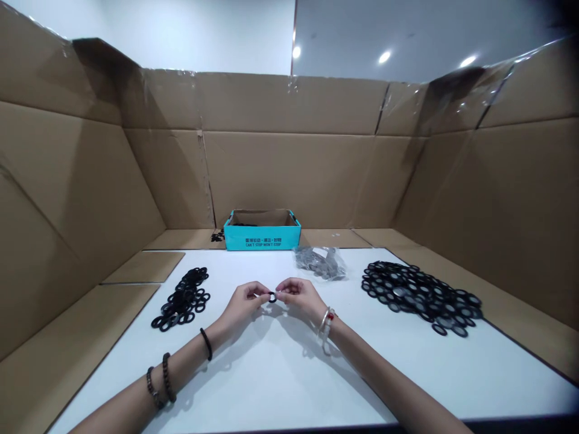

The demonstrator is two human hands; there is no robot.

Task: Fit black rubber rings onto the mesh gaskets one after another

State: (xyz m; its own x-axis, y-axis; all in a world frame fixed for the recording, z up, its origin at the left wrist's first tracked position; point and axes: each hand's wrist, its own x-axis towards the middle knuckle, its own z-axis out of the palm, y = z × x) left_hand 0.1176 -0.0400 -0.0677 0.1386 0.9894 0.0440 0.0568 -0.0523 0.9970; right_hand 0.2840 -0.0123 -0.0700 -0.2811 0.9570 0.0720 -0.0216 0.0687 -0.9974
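A small black ring [272, 300] is pinched between my two hands above the middle of the white table. My left hand [246, 301] grips its left side with thumb and fingertips. On the other side, the fingers of my right hand [300, 296] are closed at the ring's right edge; whether they hold the ring itself or some small piece on it is too small to tell. A pile of black rings [183, 301] lies to the left. To the right spreads a larger pile of black rings [420, 295], many with greyish centres.
A turquoise box [262, 237] stands at the back, with dark things inside. Right of it lies a clear plastic bag [320, 263] of grey pieces. Several black bits [218, 235] lie left of the box. Tall cardboard walls [294, 175] enclose the white table [271, 386] at the back and sides.
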